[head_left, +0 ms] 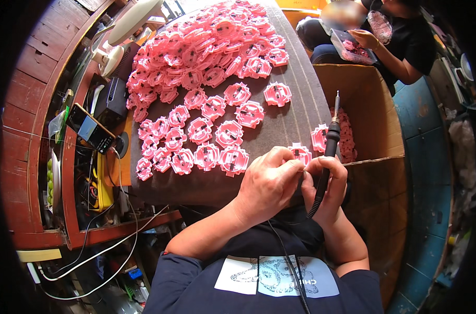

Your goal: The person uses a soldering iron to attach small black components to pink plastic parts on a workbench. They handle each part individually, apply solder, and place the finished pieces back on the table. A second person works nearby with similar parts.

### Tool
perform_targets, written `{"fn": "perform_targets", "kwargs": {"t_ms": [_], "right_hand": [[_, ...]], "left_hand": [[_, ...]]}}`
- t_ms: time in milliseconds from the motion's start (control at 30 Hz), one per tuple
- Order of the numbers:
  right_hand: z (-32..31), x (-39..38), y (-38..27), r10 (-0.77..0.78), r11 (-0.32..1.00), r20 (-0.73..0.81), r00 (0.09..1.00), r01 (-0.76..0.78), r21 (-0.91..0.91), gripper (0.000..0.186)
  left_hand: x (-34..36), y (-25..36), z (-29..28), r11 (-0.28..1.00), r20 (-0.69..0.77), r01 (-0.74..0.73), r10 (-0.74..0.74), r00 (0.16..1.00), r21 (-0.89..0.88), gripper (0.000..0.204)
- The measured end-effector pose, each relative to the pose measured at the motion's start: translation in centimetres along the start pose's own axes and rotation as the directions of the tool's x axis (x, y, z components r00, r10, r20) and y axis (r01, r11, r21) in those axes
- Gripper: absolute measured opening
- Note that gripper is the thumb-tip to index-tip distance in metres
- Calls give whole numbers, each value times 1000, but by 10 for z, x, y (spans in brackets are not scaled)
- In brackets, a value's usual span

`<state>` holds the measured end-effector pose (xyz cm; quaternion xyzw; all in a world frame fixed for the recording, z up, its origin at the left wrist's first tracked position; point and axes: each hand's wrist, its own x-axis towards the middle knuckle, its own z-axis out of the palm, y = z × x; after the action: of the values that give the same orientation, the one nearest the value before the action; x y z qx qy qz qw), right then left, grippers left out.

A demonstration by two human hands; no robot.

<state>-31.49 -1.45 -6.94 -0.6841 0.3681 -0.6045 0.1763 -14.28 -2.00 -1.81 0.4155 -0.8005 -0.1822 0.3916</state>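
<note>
My right hand (327, 188) is wrapped around a soldering iron (332, 137), its metal tip pointing up and away. The thumb and fingers of my left hand (269, 180) are pinched together, and the fingertips of both hands meet at the table's near right edge. Whatever lies in that pinch is too small or too hidden to name. Just beyond the fingertips sits a pink plastic housing (300, 153) with a dark piece in its middle, partly covered by my hands. Another pink housing (319, 138) rests at the right edge, left of the iron.
Loose rows of pink housings (199, 130) cover the dark tabletop (279, 123), with a large heap (196, 52) behind. At right stands a cardboard box (376, 112) holding pink parts. A person (413, 47) sits beyond with a clear tray (353, 49). A phone (90, 128) and lamp (130, 23) are left.
</note>
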Motion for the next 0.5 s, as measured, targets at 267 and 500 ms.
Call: {"fn": "perform_targets", "kwargs": {"t_ms": [267, 500], "right_hand": [[-3, 5, -4, -88, 986, 5, 996, 88, -141, 52], [-5, 8, -10, -284, 937, 79, 956, 294, -188, 43]], "left_hand": [[-1, -4, 4, 998, -46, 34, -37, 998, -58, 17], [-1, -2, 6, 998, -76, 43, -46, 996, -38, 19]]}}
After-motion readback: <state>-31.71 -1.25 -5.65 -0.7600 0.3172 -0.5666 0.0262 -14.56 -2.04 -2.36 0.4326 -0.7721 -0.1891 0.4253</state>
